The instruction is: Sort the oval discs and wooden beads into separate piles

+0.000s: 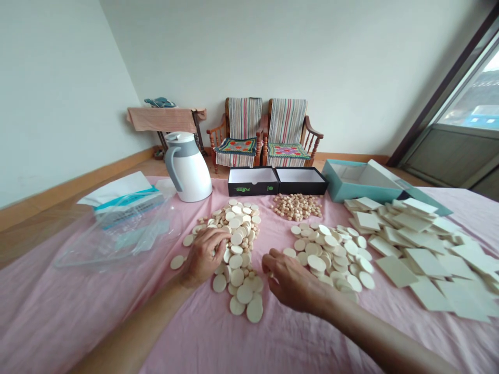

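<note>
My left hand (206,254) rests at the left side of a mixed pile of round wooden discs (244,293) and small wooden beads (251,274). Its fingers are bent over the discs, with the thumb a little apart from them. Just right of that pile, my right hand (288,280) hovers low over the cloth, fingers curled in toward the thumb. Whatever it may hold is hidden or too small to name. Beyond its knuckles lies a second heap, of pale round discs (331,240). A separate heap of beads (297,206) sits farther back.
Square wooden tiles (429,262) are heaped at the right. Two black boxes (253,188) and a teal box (349,187) stand behind. A white-grey jug (193,174) and clear plastic bag (117,239) are at left on the pink cloth (187,337).
</note>
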`<act>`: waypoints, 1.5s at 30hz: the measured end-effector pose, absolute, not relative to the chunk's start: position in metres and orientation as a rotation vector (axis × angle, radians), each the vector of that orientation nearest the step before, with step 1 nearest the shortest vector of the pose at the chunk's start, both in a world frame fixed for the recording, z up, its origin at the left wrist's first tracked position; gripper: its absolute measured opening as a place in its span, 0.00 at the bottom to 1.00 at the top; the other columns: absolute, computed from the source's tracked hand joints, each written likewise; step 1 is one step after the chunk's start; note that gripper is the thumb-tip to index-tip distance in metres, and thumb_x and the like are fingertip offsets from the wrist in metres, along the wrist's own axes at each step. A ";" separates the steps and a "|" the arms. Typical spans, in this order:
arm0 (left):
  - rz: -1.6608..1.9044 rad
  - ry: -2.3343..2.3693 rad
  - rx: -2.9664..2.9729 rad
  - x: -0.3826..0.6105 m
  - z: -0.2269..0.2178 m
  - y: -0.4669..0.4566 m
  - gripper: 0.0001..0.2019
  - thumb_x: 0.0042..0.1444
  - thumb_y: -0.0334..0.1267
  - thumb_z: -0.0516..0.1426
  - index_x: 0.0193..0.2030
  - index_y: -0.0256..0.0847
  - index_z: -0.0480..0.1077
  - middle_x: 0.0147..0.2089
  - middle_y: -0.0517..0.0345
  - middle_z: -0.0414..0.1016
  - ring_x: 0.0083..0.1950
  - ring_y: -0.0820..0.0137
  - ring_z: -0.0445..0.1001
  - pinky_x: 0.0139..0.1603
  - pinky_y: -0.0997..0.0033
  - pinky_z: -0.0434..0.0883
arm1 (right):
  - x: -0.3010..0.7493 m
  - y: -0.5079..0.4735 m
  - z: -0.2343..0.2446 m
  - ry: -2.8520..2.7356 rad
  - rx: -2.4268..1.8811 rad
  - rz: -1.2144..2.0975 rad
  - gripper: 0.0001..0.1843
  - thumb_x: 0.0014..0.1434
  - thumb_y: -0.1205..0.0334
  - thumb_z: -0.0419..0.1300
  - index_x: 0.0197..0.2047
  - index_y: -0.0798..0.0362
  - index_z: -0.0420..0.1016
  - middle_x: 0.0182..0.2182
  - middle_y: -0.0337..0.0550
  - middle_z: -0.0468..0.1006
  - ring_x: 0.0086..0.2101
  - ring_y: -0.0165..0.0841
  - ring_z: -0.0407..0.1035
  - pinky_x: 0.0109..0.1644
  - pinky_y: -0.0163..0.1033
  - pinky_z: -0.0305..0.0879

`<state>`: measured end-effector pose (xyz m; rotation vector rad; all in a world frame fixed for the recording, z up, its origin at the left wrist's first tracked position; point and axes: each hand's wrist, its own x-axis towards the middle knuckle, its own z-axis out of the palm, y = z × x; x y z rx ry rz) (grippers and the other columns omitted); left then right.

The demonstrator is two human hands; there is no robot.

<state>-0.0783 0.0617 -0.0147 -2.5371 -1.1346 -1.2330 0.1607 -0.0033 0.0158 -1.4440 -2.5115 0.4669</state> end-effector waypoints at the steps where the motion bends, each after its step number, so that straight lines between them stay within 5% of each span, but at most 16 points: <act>1: -1.234 -1.131 -2.536 -0.078 -0.015 0.062 0.10 0.57 0.26 0.52 0.41 0.40 0.72 0.40 0.54 0.76 0.45 0.67 0.73 0.47 0.66 0.68 | 0.164 0.005 0.016 -2.476 -1.462 0.446 0.11 0.51 0.77 0.50 0.36 0.56 0.68 0.34 0.45 0.70 0.30 0.29 0.64 0.33 0.33 0.54; 6: -1.258 -1.125 -2.519 -0.079 -0.017 0.063 0.10 0.57 0.27 0.52 0.41 0.40 0.72 0.39 0.55 0.76 0.44 0.67 0.73 0.48 0.65 0.69 | 0.200 0.068 0.019 -2.279 -1.619 0.255 0.14 0.45 0.80 0.51 0.33 0.56 0.69 0.33 0.45 0.70 0.32 0.30 0.63 0.34 0.33 0.54; 12: -1.261 -1.143 -2.512 -0.079 -0.017 0.062 0.11 0.57 0.27 0.51 0.42 0.40 0.72 0.40 0.54 0.76 0.45 0.67 0.73 0.48 0.65 0.69 | 0.222 0.103 0.023 -1.936 -1.785 -0.090 0.15 0.52 0.76 0.49 0.41 0.56 0.71 0.38 0.48 0.70 0.32 0.33 0.63 0.32 0.34 0.52; 21: -1.262 -1.124 -2.526 -0.078 -0.014 0.060 0.10 0.58 0.27 0.52 0.42 0.40 0.72 0.39 0.54 0.76 0.43 0.68 0.73 0.47 0.65 0.69 | 0.146 0.053 0.005 -2.271 -1.495 0.421 0.06 0.54 0.71 0.54 0.35 0.55 0.69 0.33 0.44 0.73 0.32 0.30 0.67 0.35 0.33 0.57; 45: -1.257 -1.152 -2.533 -0.080 -0.017 0.062 0.10 0.58 0.27 0.51 0.41 0.40 0.72 0.39 0.54 0.76 0.44 0.67 0.73 0.47 0.65 0.69 | 0.159 0.073 -0.001 -2.156 -1.518 0.262 0.12 0.48 0.78 0.50 0.35 0.55 0.65 0.33 0.44 0.70 0.31 0.30 0.63 0.33 0.33 0.54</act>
